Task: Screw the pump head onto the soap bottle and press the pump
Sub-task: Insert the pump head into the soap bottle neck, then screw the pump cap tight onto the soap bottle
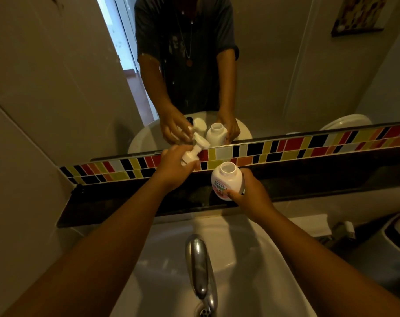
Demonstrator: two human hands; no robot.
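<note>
Holding pump head [193, 151] in L hand [175, 167] | soap bottle [225, 180] in R hand [251, 194], apart

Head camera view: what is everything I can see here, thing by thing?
soap bottle: one, white with a pink label, open neck, upright on the dark ledge
pump head: one, white, off the bottle, held tilted to the left of it
ledge: one, dark, running behind the basin
tile strip: one, red, yellow, black and white, above the ledge
mirror: one, above the tiles, reflecting the person, bottle and pump
basin: one, white, below the ledge
tap: one, silver metal, at the basin's middle
picture: one, multicoloured, seen top right in the mirror
left hand: one, gripping the pump head
right hand: one, gripping the soap bottle's side
</note>
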